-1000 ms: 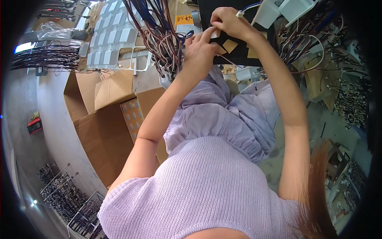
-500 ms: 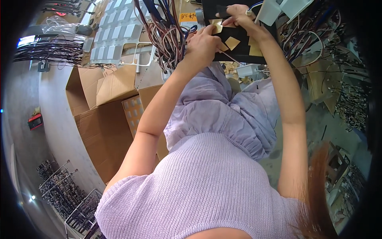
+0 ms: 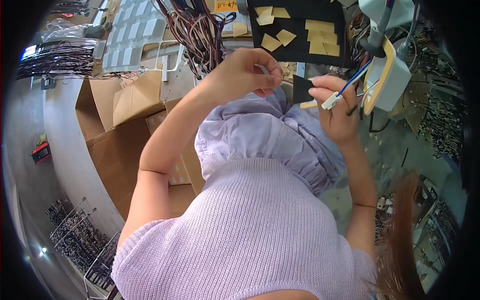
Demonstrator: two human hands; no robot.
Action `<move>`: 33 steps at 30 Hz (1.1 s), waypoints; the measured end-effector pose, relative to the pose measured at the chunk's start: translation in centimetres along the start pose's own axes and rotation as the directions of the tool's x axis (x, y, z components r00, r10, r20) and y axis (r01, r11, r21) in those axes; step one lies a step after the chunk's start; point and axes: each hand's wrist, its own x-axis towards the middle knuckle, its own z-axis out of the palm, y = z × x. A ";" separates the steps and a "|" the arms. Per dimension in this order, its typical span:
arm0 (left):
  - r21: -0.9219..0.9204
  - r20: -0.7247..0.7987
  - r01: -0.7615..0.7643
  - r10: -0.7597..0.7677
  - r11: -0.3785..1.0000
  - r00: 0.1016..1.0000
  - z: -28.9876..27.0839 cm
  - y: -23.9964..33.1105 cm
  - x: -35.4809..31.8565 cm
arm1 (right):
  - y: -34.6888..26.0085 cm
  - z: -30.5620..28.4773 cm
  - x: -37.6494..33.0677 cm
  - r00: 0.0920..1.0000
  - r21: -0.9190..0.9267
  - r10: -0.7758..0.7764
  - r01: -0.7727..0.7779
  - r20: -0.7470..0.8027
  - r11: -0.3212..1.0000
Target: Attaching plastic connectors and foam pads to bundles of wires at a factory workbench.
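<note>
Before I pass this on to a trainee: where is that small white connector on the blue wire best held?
By the white connector body itself, pinched across its flat sides from below, as the right hand does now. The blue wire leaves its upper end, so coming from underneath keeps that thin lead free of the fingers.

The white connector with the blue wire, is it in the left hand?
No, the white connector with the blue wire is pinched in the right hand, while the left hand holds something thin and pale.

Both hands raised, left hand [image 3: 240, 75] and right hand [image 3: 336, 110] fingers pinched.
</note>
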 end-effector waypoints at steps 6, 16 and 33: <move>-0.098 0.087 0.060 -0.051 0.993 0.995 0.7 0.8 -0.8 | -0.6 0.5 -0.5 0.995 -0.074 -0.064 0.058 -0.070 0.996; -0.171 0.096 -0.005 0.022 0.985 0.995 0.7 -0.6 -0.7 | -0.9 0.2 0.5 0.999 -0.037 0.002 -0.001 0.033 0.999; 0.140 -0.169 -0.343 0.363 0.929 0.916 4.5 -1.8 -1.8 | -2.1 1.6 0.3 0.808 0.436 0.589 -0.539 0.025 0.721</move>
